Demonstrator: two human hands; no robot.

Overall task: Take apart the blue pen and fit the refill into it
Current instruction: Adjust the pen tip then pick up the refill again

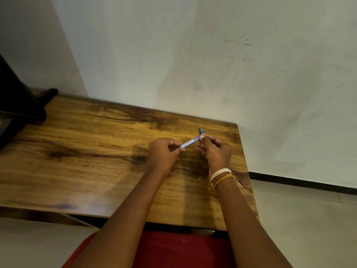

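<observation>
The blue pen (190,142) is held just above the wooden table (87,151), slanting up to the right. My left hand (164,153) pinches its lower rear end. My right hand (215,149) grips it near the front, with the blue tip (201,130) poking out past my thumb. The barrel between my hands looks pale with blue ends. I see no separate refill; any such part is hidden by my fingers.
A black object (21,105) stands at the table's far left. The wall runs right behind the table's far edge. The table's right edge (245,167) lies close beside my right wrist, with floor beyond it.
</observation>
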